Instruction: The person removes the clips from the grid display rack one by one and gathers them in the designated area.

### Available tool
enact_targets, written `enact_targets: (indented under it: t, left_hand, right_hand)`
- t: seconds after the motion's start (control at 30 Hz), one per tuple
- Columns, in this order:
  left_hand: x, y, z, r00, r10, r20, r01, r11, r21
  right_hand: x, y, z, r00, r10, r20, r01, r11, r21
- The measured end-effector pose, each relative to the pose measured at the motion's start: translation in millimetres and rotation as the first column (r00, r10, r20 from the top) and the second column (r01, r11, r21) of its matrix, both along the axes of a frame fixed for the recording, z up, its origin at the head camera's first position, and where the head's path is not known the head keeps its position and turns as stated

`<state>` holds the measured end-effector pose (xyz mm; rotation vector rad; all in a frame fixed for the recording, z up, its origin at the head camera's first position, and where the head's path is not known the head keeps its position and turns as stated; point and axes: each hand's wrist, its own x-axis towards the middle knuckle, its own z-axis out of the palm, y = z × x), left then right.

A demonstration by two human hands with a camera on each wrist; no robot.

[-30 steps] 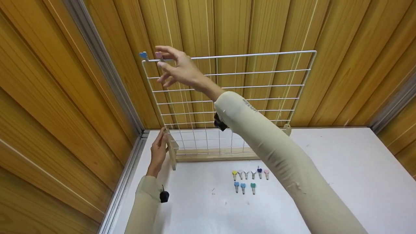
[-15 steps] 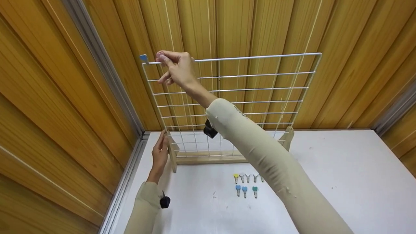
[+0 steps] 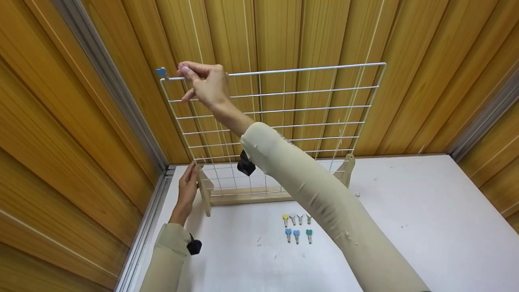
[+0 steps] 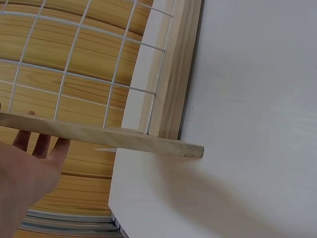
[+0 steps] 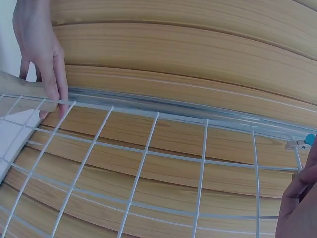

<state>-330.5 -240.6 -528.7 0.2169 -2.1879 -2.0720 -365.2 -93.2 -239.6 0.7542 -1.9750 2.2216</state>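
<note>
A white wire grid (image 3: 300,70) stands upright in a wooden base (image 3: 251,198). My left hand (image 3: 187,192) holds the wooden side leg (image 4: 114,136) near its upper end; in the right wrist view its fingers (image 5: 60,74) reach the leg's tip beside the wire. At the grid's top left, my right hand (image 3: 211,85) pinches a pink heart clip (image 3: 183,65) on the top wire; the fingers cover most of it. A blue heart clip (image 3: 161,72) sits at the top left corner, just left of that hand. The right hand (image 5: 302,206) shows partly in its wrist view.
On the white table (image 3: 243,259) lie two rows of heart clips, among them a yellow clip (image 3: 285,219) and a green clip (image 3: 309,235). My right sleeve (image 3: 316,194) hides part of the rows. Wooden panel walls (image 3: 425,81) stand behind and at both sides.
My right thumb and fingers, spread around the pink clip a second ago, have closed on it. The left hand stays on the leg. The head view has shifted slightly.
</note>
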Motion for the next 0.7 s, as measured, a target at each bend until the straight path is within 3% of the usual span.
enact_targets:
  t: [0.2,0.3,0.37,0.53,0.7]
  left_hand:
    - [1.9,-3,-1.4,0.998,-0.056,0.009,0.056,0.998,0.023]
    - [3.3,-8,1.2,0.999,-0.041,0.008,0.041,0.999,0.012]
    - [4.8,-12,3.8,1.000,-0.025,0.011,0.025,1.000,-0.001]
    - [4.1,-19,6.9,0.999,-0.028,0.043,0.026,0.998,0.051]
    - [-6.0,-20,12.2,0.998,-0.023,0.059,0.017,0.995,0.094]
  right_hand:
    - [2.5,5,2.0,0.990,0.019,0.138,-0.003,0.993,-0.116]
    - [5.2,9,8.2,0.972,0.077,0.223,-0.033,0.981,-0.193]
    - [7.7,15,11.0,0.964,0.125,0.234,-0.075,0.974,-0.212]
    - [13.9,46,5.4,0.964,0.184,0.190,-0.158,0.977,-0.141]
    - [15.5,89,-7.1,0.970,0.193,0.147,-0.194,0.981,-0.003]
